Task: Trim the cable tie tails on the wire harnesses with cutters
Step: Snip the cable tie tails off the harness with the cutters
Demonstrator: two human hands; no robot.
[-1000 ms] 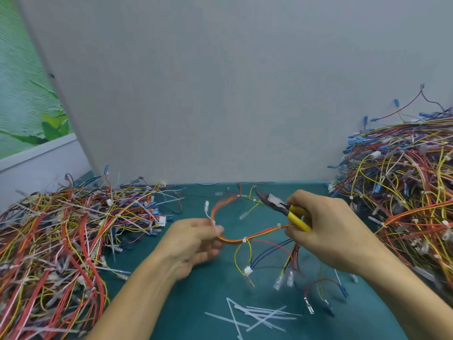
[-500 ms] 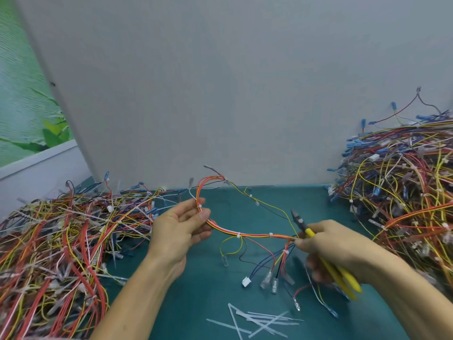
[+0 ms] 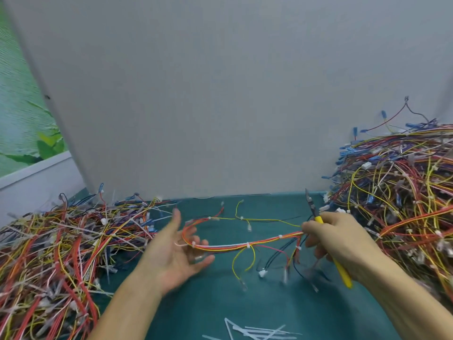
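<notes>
A wire harness of orange, red, yellow and white wires with small white cable ties stretches between my hands above the green mat. My left hand is palm up with fingers spread and blurred; the harness's looped end lies across its fingertips. My right hand grips the yellow-handled cutters, jaws pointing up and away. Its thumb and fingers also pinch the harness's right end. Several branch wires with connectors hang down to the mat.
A big tangled pile of harnesses lies at the left and another pile at the right. Several cut white tie tails lie on the mat near me. A grey partition stands behind the mat.
My left hand has let go of the harness and spread its fingers. The harness has straightened and dropped lower. My right hand has kept the cutters and the harness end and moved slightly right.
</notes>
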